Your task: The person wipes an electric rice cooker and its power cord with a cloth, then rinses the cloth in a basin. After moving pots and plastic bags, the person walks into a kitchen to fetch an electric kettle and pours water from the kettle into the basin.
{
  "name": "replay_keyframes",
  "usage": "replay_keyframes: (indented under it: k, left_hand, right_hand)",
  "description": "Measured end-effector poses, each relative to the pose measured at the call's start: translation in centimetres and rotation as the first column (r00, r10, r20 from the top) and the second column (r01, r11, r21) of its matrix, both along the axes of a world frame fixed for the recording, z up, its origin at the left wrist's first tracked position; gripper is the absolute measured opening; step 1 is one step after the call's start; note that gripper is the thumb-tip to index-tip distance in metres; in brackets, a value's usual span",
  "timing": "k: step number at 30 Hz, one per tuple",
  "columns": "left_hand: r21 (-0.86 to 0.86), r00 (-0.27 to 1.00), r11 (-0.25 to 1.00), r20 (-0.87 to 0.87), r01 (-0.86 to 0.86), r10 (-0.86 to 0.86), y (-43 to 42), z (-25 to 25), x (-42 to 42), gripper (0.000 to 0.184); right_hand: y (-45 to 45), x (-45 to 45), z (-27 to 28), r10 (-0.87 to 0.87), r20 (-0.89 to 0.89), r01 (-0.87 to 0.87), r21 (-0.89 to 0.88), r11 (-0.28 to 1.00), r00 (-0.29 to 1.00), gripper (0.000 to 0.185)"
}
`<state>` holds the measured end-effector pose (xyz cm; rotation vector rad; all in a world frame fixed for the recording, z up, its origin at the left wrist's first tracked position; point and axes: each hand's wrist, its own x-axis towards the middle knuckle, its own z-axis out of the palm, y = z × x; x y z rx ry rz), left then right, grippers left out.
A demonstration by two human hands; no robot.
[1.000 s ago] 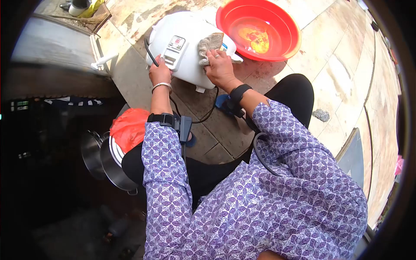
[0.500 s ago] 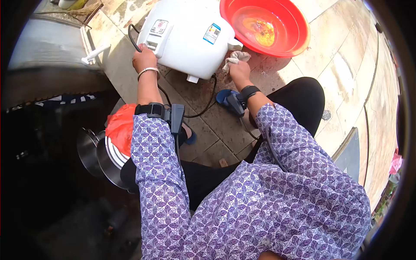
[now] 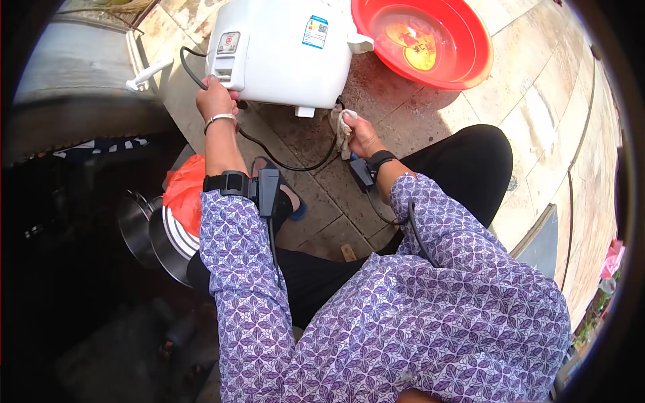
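Observation:
A white rice cooker (image 3: 282,57) with a control panel and a blue-edged label rests on the paving in front of me. My left hand (image 3: 216,101) is closed at its lower left corner, beside the panel. The black power cord (image 3: 285,166) passes by that hand, which partly hides it, and loops below the cooker. In my right hand (image 3: 365,138) is a crumpled, greyish cloth (image 3: 342,131), just below the cooker's lower right corner. The cloth meets the cord there; whether it wraps around it I cannot tell.
A red basin (image 3: 470,67) with liquid stands at the upper right. To my lower left are metal pots (image 3: 164,248) and a red plastic bag (image 3: 185,195). A white handle-like piece (image 3: 149,75) juts out near the left ledge. My slippered foot (image 3: 295,205) is below the cord.
My right hand has brought the cloth down and left, from beside the cooker's right side to the cord below it. The cooker sits slightly higher and turned in view; my left hand stays at its corner.

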<state>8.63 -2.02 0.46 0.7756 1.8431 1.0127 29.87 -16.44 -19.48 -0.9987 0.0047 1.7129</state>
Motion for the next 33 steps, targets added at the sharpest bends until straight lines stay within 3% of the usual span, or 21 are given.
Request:
replay_keyframes:
  k: [3,7,9,11,13,15,18,21,23,25,27,29,30,31,32,33]
  left_hand:
    - [-0.01,1.0,1.0,0.023,-0.007,0.007,-0.5,0.1,-0.3,0.022]
    - [-0.012,0.999,1.0,0.033,0.013,-0.013,-1.3,-0.4,-1.1,0.022]
    - [-0.007,1.0,1.0,0.023,-0.018,0.018,-1.5,-0.8,-1.9,0.026]
    - [-0.012,1.0,1.0,-0.022,0.019,-0.019,-2.0,-1.1,-2.9,0.024]
    - [0.003,0.986,1.0,0.167,-0.004,0.004,-2.9,-1.5,-3.8,0.023]
    - [0.008,0.984,1.0,0.174,-0.027,0.025,-3.0,-1.8,-4.2,0.022]
    - [-0.009,0.974,0.997,0.214,-0.078,0.078,-2.4,-2.1,-4.7,0.024]
    - [-0.082,0.938,0.99,0.319,-0.119,0.139,-1.6,-2.5,-5.1,0.029]
    - [-0.048,0.92,0.98,0.337,-0.195,0.199,-1.6,-2.9,-5.0,0.033]
    - [-0.032,0.92,0.986,0.355,-0.166,0.166,-1.8,-3.5,-5.4,0.035]
    - [-0.112,0.912,0.974,0.342,-0.197,0.224,-2.2,-3.6,-5.5,0.037]
    - [-0.124,0.931,0.973,0.291,-0.193,0.222,-2.5,-4.8,-6.3,0.045]
    - [-0.11,0.972,0.965,-0.031,-0.236,0.234,-2.2,-7.2,-7.6,0.049]
    - [-0.076,0.909,0.959,-0.347,-0.274,0.233,-2.9,-5.5,-6.7,0.053]
    - [-0.165,0.74,0.947,-0.665,-0.276,0.1,-4.1,-4.1,-5.4,0.067]
    - [-0.156,0.736,0.951,-0.669,-0.268,0.098,-5.4,-2.9,-3.3,0.067]
  right_hand:
    - [0.9,0.5,1.2,-0.063,-0.068,0.06,-0.048,0.997,0.996,0.029]
    - [2.5,1.7,3.4,0.035,-0.151,-0.021,0.096,0.995,0.988,0.022]
    - [3.3,2.0,4.4,0.106,0.008,-0.107,0.012,0.994,0.994,0.018]
    - [3.7,1.9,5.7,0.104,0.033,-0.103,-0.019,0.994,0.994,0.014]
    - [3.8,1.8,6.2,0.071,-0.054,-0.072,-0.006,0.997,0.996,0.013]
    - [3.9,1.4,6.7,0.072,-0.1,-0.07,0.024,0.997,0.992,0.015]
    - [2.9,0.1,10.2,-0.036,-0.168,0.045,0.051,0.998,0.985,0.039]
    - [0.9,-1.2,14.4,-0.137,-0.236,0.158,0.069,0.985,0.962,0.04]
    - [0.6,-0.4,15.2,-0.081,-0.25,0.121,0.151,0.981,0.965,0.035]
    - [1.1,0.1,15.2,-0.055,-0.298,0.105,0.154,0.982,0.953,0.036]
    - [2.7,0.4,15.3,-0.1,-0.276,0.147,0.157,0.977,0.956,0.029]
    - [4.1,0.7,15.7,-0.241,-0.242,0.267,0.081,0.96,0.94,0.019]
    - [4.3,1.1,16.0,-0.229,-0.252,0.266,0.121,0.956,0.94,0.024]
    - [4.6,1.4,15.8,-0.237,-0.259,0.276,0.126,0.953,0.937,0.024]
    - [4.8,1.8,15.5,-0.205,-0.294,0.261,0.166,0.951,0.934,0.03]
    - [5.1,2.1,15.0,-0.172,-0.327,0.247,0.204,0.947,0.929,0.037]
